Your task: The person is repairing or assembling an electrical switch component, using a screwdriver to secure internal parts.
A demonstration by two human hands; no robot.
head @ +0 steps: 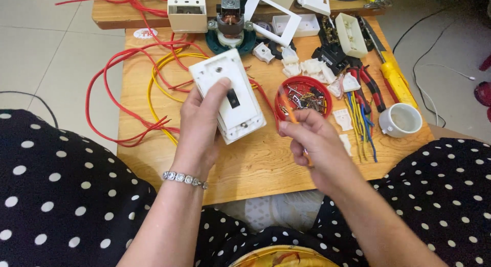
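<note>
My left hand (198, 128) grips a white rectangular switch box (230, 93) with a black rocker in its face, tilted above the low wooden table (255, 164). Red wires run from the box's back toward the table's left. My right hand (313, 141) is closed on a thin orange-handled screwdriver (289, 111), blurred, its upper end over the red round dish (303, 97) of small screws and metal bits. The two hands sit close together, the screwdriver just right of the box.
Red and yellow wire loops (128, 88) lie at left. White plastic parts (307, 67), a small motor (230, 24), red-handled pliers (369, 83), a yellow-handled tool (396, 80), coloured wire pieces (360, 118) and a white cup (401, 119) crowd the back and right.
</note>
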